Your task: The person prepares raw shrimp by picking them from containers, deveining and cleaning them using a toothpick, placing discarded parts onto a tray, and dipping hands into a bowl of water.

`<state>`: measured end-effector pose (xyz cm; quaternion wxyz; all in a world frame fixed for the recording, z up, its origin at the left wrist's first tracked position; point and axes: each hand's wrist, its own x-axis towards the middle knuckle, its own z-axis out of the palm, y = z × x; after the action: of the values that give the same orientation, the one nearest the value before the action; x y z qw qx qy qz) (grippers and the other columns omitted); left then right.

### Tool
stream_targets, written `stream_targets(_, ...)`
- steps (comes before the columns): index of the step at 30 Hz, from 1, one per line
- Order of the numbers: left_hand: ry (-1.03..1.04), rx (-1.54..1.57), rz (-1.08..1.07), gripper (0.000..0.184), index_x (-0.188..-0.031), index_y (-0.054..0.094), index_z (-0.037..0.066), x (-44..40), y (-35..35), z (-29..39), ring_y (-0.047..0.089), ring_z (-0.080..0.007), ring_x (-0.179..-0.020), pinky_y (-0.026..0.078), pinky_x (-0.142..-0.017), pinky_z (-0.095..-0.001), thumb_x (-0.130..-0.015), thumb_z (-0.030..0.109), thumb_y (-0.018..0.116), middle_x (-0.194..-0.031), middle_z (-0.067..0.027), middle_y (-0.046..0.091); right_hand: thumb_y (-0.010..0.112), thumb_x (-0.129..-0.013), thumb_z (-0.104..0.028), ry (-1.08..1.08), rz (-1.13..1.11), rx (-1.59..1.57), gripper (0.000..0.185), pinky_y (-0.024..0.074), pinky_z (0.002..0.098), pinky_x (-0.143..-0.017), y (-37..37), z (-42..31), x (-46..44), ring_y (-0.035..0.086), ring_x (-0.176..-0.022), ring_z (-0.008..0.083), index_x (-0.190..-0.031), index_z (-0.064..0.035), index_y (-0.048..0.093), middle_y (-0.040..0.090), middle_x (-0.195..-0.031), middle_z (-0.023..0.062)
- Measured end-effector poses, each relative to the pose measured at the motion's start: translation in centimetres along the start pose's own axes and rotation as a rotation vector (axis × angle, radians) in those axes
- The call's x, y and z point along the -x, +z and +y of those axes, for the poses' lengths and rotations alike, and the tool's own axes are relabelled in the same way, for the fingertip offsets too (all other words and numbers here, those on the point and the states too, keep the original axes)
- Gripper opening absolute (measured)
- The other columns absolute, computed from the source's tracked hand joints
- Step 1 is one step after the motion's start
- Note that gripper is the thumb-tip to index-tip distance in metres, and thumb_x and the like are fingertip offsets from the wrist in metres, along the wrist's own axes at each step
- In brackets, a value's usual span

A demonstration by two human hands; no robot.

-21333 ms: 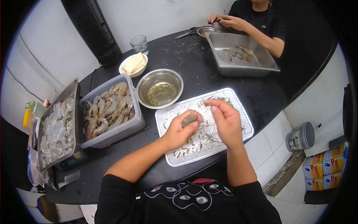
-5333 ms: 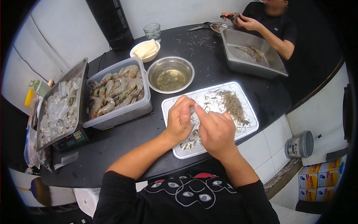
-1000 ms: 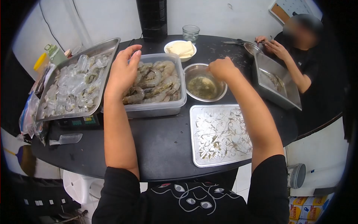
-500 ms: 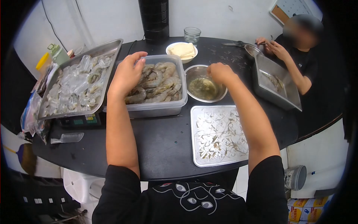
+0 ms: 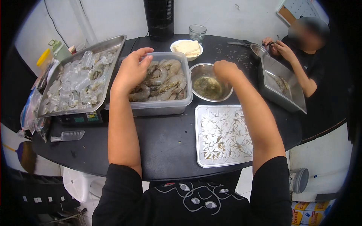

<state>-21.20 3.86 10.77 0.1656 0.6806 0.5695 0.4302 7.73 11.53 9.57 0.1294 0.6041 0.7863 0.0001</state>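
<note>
My left hand hovers over the left edge of a clear plastic container, thumb and fingers apart, with nothing seen in it. Whole grey shrimp fill that container. On the right, my right hand is curled, knuckles up, at the upper right rim of a steel bowl. Its fingertips are hidden, so anything they pinch does not show. Murky liquid with pale scraps lies in the bowl. Below my right forearm, a white tray carries many thin shrimp legs and scraps.
A large steel tray of ice and shrimp rests on a scale at left, near a knife. Behind are a white bowl with a folded cloth and a glass. A co-worker works beside a deep steel pan.
My right hand has curled further and turned slightly at the bowl's rim. My left hand stays over the container edge with a small shift. The whole view has moved slightly.
</note>
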Motion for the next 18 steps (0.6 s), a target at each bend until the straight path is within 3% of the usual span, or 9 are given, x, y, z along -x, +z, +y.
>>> stream_targets(3,0.006,0.012,0.006,0.033,-0.118,0.060,0.002,0.0,0.0,-0.2,0.062,-0.0267,-0.100,0.046,-0.089,-0.0353,-0.091,0.020,0.056,-0.108,-0.0174,0.065,0.060,-0.078,-0.005,0.014,0.059,0.022,0.024,0.0526,0.0379,-0.080,1.0,0.1,-0.5,0.066,-0.097,0.0276,-0.097,-0.0160,0.071,0.069,-0.102,0.0108)
stream_targets(6,0.019,0.020,0.011,0.032,-0.118,0.060,0.002,-0.1,0.1,-0.4,0.062,-0.0258,-0.100,0.046,-0.089,-0.0349,-0.091,0.019,0.056,-0.108,-0.0173,0.066,0.053,-0.084,-0.011,-0.105,-0.057,-0.082,0.025,0.0532,0.0422,-0.081,0.2,0.3,0.6,0.066,-0.098,0.0311,-0.101,-0.0046,0.070,0.068,-0.106,0.0149)
stream_targets(13,0.013,-0.124,0.026,0.029,-0.116,0.061,0.002,0.1,0.0,-0.2,0.062,-0.0308,-0.102,0.045,-0.091,-0.0356,-0.092,0.014,0.050,-0.107,-0.0190,0.065,0.056,-0.083,-0.011,-0.062,0.111,0.115,0.021,0.0542,0.0391,-0.078,2.9,0.4,-0.7,0.068,-0.093,0.0280,-0.097,-0.0099,0.071,0.069,-0.100,0.0139)
stream_targets(16,0.107,-0.260,0.027,0.029,-0.115,0.062,0.004,0.2,-0.1,-1.3,0.061,-0.0347,-0.102,0.045,-0.092,-0.0356,-0.091,0.011,0.048,-0.106,-0.0188,0.065,0.056,-0.082,-0.011,-0.062,0.216,0.105,0.021,0.0546,0.0390,-0.075,1.8,0.4,0.9,0.068,-0.089,0.0285,-0.097,-0.0113,0.071,0.070,-0.095,0.0138)
stream_targets(18,0.036,-0.374,-0.054,0.027,-0.111,0.066,0.008,0.3,0.0,-1.2,0.055,-0.0322,-0.111,0.039,-0.098,-0.0448,-0.090,0.011,0.049,-0.117,-0.0146,0.061,0.057,-0.081,-0.009,-0.108,0.228,0.105,0.022,0.0548,0.0396,-0.073,2.0,0.3,2.9,0.069,-0.087,0.0292,-0.098,-0.0117,0.071,0.070,-0.091,0.0137)
